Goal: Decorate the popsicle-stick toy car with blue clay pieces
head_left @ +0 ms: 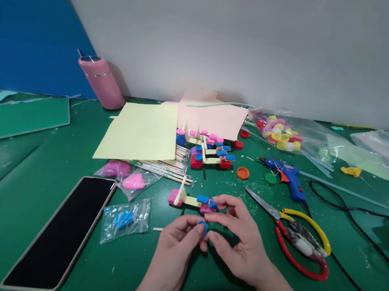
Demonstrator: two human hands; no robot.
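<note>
Between thumb and fingers, my left hand (178, 243) pinches a small bent strip of blue clay (203, 227). My right hand (240, 241) is beside it with fingers apart; its thumb comes close to the strip, and whether they touch I cannot tell. Just beyond my fingers stands a small toy car (191, 200) of pale craft sticks on pink-purple bottle-cap wheels, topped with blue pieces. The right index fingertip overlaps the car's right end. To the left lies a zip bag of blue clay (124, 219). Behind are more small cars (212, 156) with red, blue and pink parts.
A phone (60, 232) lies at left, near bags of pink clay (134, 181) and thin sticks (161, 170) under yellow paper (141, 132). Right are scissors (305, 239), a blue glue gun (286, 172) with its cord, loose caps (242, 173) and a bag of caps (280, 132). A pink bottle (101, 82) stands behind.
</note>
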